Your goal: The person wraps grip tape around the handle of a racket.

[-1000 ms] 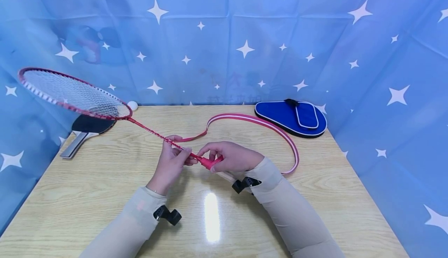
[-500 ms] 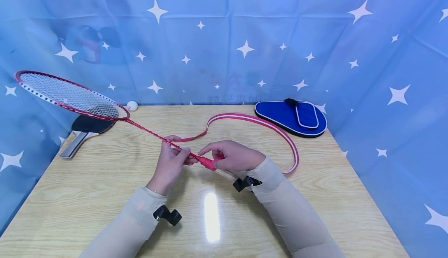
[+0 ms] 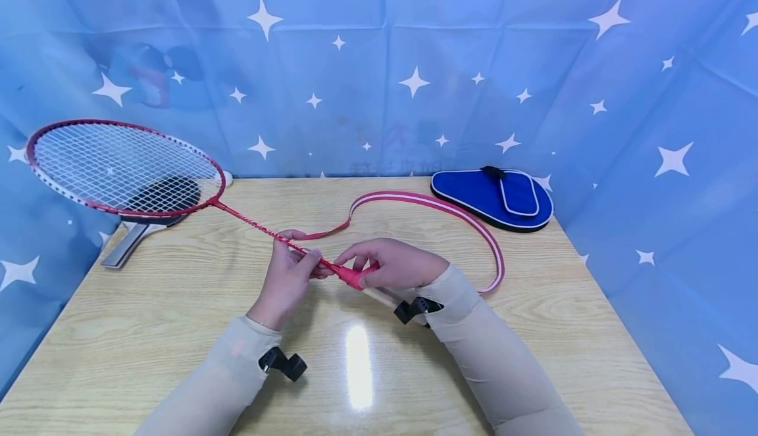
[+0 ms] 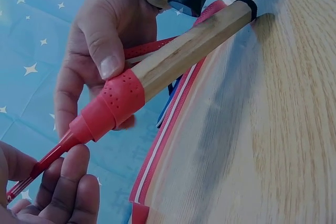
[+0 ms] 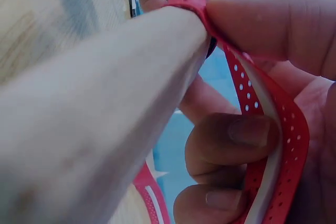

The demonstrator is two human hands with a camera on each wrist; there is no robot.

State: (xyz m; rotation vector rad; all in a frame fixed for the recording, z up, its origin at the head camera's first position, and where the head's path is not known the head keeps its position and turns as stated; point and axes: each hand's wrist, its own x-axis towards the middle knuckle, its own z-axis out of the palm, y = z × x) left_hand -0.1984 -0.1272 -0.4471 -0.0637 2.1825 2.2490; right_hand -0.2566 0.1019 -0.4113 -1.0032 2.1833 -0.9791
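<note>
A badminton racket (image 3: pixel 243 217) with a red frame and white strings slants over the table, its head raised at the left. My left hand (image 3: pixel 284 285) grips its red shaft between thumb and fingers just above the handle. Red perforated grip tape (image 4: pixel 123 97) is wound around the upper end of the handle. Below it, the wooden handle (image 4: pixel 194 48) is bare down to a black end cap (image 4: pixel 248 7). My right hand (image 3: pixel 399 265) pinches the tape at the winding with its thumb, while other fingers curl on the loose strip (image 5: pixel 294 145).
The tape's long tail (image 3: pixel 426 199), with a white stripe, loops across the table (image 3: pixel 177 331). A blue paddle case (image 3: pixel 474 189) lies at the back right. At the back left are a table tennis paddle (image 3: pixel 127 246) and a white ball (image 3: pixel 227 178), partly behind the racket head.
The racket has rolled about its shaft: its head first looked flatter, and now the strings face me more. My right hand's fingers have shifted slightly at the tape. My left hand stays in place.
</note>
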